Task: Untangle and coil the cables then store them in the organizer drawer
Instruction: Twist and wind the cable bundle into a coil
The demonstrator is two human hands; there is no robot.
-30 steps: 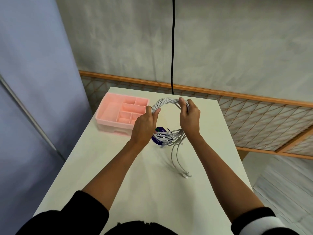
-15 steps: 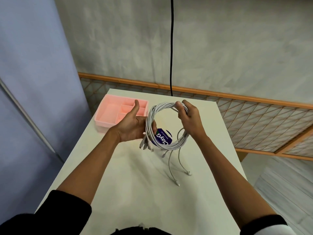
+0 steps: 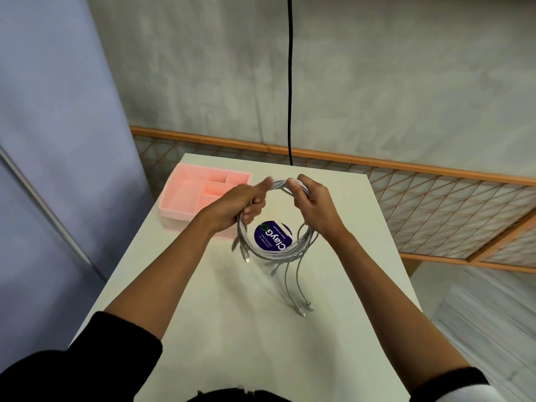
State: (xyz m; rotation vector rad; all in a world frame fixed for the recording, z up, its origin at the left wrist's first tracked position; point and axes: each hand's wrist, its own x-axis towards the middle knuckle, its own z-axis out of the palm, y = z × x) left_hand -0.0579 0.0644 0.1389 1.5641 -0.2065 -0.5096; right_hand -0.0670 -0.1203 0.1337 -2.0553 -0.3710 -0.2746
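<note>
The fingers (image 3: 253, 210) of the left hand (image 3: 232, 208) curl round the upper left arc of a coil of pale grey braided cables (image 3: 278, 254), with the thumb laid along the top of the loop. The right hand (image 3: 315, 208) grips the upper right arc, its fingers wrapped over the strands. Both hands hold the coil in the air above the white desk (image 3: 226, 338), their grips near each other at the top. Loose cable ends with small plugs (image 3: 302, 310) hang from the bottom of the coil toward the desk; I cannot tell whether they touch it. Seen through the loop, a round dark blue label with white lettering (image 3: 272, 236) lies on the desk. A pink plastic organizer tray with several compartments (image 3: 185, 198) sits at the desk's far left corner, just beyond the left hand. A black cord (image 3: 290, 82) hangs before the grey wall behind.
</note>
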